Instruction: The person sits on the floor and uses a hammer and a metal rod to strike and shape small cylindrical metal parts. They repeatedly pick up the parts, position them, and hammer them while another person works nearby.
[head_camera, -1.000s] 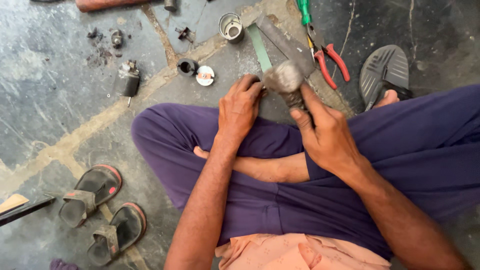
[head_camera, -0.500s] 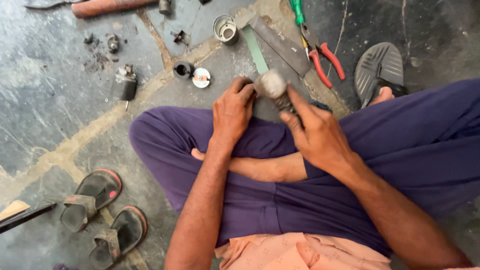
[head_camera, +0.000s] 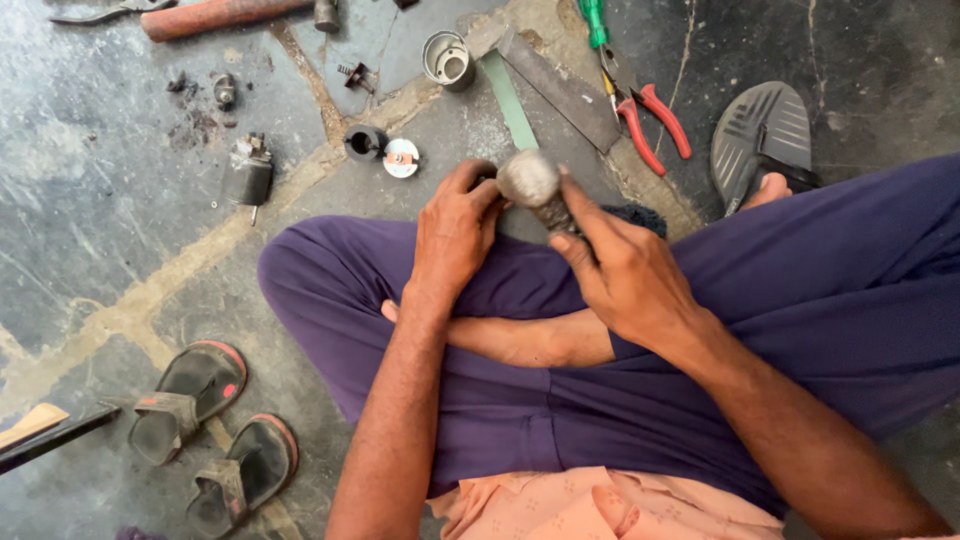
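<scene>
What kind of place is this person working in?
Probably an informal repair spot on a stone floor. Red-handled pliers, a metal file and small motor parts lie around; both hands hold a grimy metal part.

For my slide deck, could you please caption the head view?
Seated cross-legged, a person grips a grey cylindrical part with left hand and right hand, red-handled pliers nearby.

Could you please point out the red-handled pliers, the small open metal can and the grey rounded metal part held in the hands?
Red-handled pliers (head_camera: 655, 118): head view, on one red handle.
Small open metal can (head_camera: 446, 60): head view, on its rim.
Grey rounded metal part (head_camera: 528, 178): head view, on its domed end.
</scene>
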